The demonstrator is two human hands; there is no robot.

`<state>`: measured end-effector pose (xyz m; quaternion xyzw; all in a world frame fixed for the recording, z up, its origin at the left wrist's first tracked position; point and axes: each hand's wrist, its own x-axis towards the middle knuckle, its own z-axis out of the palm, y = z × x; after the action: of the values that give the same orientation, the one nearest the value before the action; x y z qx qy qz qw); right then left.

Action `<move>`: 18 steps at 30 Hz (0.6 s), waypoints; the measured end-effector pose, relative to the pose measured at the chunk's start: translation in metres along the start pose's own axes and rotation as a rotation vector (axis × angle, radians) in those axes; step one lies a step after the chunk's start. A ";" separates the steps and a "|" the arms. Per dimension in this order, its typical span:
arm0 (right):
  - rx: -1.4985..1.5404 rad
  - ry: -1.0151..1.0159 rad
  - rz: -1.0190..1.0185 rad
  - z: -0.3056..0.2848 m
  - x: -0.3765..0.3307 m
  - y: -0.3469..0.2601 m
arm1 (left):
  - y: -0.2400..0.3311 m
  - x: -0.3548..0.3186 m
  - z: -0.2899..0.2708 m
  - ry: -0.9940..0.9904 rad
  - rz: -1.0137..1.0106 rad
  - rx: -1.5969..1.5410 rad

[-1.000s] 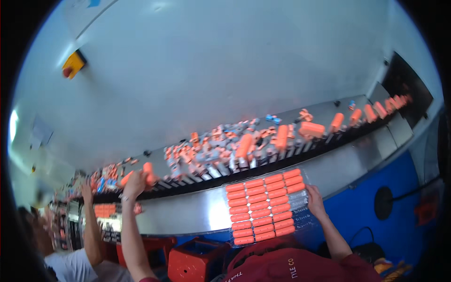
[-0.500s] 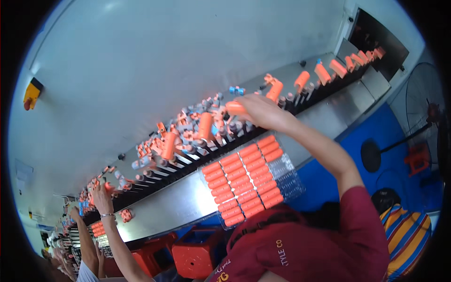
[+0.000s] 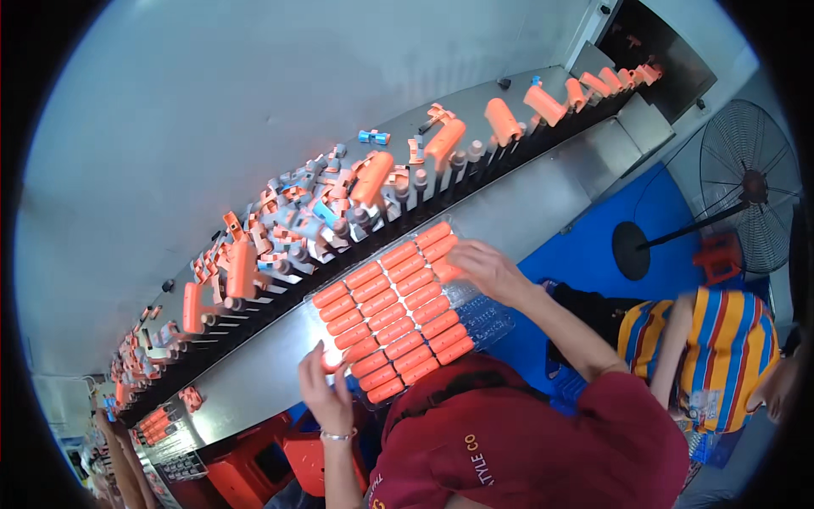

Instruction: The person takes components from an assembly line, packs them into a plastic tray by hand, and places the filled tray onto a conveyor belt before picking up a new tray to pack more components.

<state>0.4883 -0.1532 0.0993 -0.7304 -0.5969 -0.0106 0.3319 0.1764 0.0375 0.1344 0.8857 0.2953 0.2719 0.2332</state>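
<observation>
A clear plastic tray (image 3: 500,327) holds rows of orange plastic shells (image 3: 387,317) in front of my body. At its upper right, my right hand (image 3: 487,270) has its fingers closed round an orange shell (image 3: 447,270) over the last column. My left hand (image 3: 327,397) is beside the tray's left edge, thumb and fingers curled round a small orange piece (image 3: 331,363) that is partly hidden. Behind the tray, a row of upright pegs (image 3: 362,217) runs along the line, several bearing orange shells (image 3: 371,179).
Small grey, orange and blue parts (image 3: 288,204) lie heaped behind the pegs. Another tray of orange pieces (image 3: 156,424) is farther left, near a co-worker's arms (image 3: 119,454). Red stools (image 3: 246,471) stand below. To the right are a standing fan (image 3: 750,182) and a person in a striped shirt (image 3: 661,335).
My right hand has come from the pegs down to the tray with an orange shell. My left hand has moved right from the far-left parts to the tray's left side. The tray holds more shells.
</observation>
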 end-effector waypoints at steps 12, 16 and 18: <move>0.112 0.479 0.583 -0.009 -0.067 0.066 | 0.105 0.037 0.213 -0.289 0.668 0.081; 0.276 0.566 0.552 -0.058 -0.018 0.047 | 0.100 0.022 0.234 -0.325 0.643 0.067; 0.301 0.596 0.513 -0.090 0.017 0.030 | 0.101 0.018 0.232 -0.338 0.606 0.118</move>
<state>0.5542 -0.1849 0.1622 -0.7637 -0.2684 -0.0512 0.5849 0.3720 -0.0821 0.0262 0.9776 -0.0084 0.1608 0.1358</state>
